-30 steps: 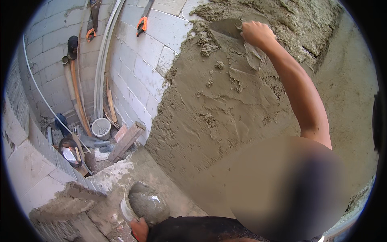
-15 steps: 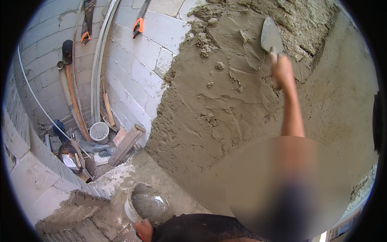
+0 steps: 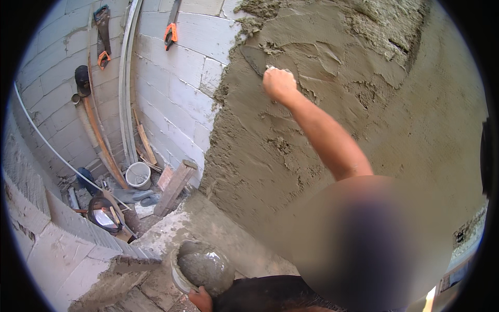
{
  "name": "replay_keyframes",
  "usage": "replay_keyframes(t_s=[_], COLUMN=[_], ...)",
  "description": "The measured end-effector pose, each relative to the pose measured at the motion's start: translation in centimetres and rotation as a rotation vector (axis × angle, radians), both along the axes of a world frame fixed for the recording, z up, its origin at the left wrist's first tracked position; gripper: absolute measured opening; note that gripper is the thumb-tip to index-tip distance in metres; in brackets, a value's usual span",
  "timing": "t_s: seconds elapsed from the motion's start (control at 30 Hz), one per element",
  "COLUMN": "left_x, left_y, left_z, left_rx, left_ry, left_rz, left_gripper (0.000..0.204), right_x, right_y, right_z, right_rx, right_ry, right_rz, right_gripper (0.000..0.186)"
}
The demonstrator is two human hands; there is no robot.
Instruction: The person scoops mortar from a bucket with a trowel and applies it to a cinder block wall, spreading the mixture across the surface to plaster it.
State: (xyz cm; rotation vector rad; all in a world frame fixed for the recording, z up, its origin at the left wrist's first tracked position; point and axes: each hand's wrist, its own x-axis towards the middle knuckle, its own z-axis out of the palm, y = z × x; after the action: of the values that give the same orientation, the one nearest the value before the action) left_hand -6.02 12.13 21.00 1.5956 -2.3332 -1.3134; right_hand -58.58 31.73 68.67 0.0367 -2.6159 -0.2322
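Note:
My right hand is closed round the handle of a pointed trowel, its arm stretched up across the wall. The trowel blade lies against the wet grey mortar spread over the wall, close to its left border with bare white blocks. Low in the view, my left hand grips the rim of a bucket. Wet mortar fills part of that bucket, and a shiny patch shows on it. A blurred patch hides my right upper arm.
Two handsaws with orange handles, one nearer than the other, hang on the white block wall. A white bucket, a wooden post and a black tub stand lower left. Long profiles lean in the corner.
My right hand has swept the trowel leftward across the wall, from the rough upper right to the mortar's left border. My left hand stays on the bucket; the whole view has shifted slightly.

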Motion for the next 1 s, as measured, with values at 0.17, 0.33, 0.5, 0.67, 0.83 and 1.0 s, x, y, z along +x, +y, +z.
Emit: replay_keyframes(t_s=[0.17,0.33,0.5,0.67,0.83,1.0], left_x=[1.0,-1.2,-0.6,1.0,1.7,2.7], left_y=[-1.6,-1.7,-1.7,-1.9,-2.0,-0.3], left_z=[-5.8,1.3,1.0,2.7,0.5,5.5], left_rx=[-0.09,-0.07,0.02,-0.118,-0.075,-0.095], left_ry=[0.123,0.378,0.382,0.272,0.224,0.237], left_rz=[-0.086,-0.198,-0.251,-0.346,-0.38,-0.273], left_gripper=[0.036,0.035,0.034,0.035,0.035,0.033], right_x=[6.7,10.8,17.1,25.2,32.1,36.0], right_y=[2.8,8.1,13.0,18.3,14.9,6.9], right_z=[10.6,13.3,10.0,5.8,-13.2,-26.6], right_rx=[0.497,0.427,0.241,0.164,0.106,0.286], right_ry=[0.101,0.125,-0.009,0.172,-0.418,-0.892], right_rz=[-0.027,-0.077,-0.226,-0.298,0.133,0.555], right_gripper=[0.026,0.03,0.037,0.033,0.03,0.021])
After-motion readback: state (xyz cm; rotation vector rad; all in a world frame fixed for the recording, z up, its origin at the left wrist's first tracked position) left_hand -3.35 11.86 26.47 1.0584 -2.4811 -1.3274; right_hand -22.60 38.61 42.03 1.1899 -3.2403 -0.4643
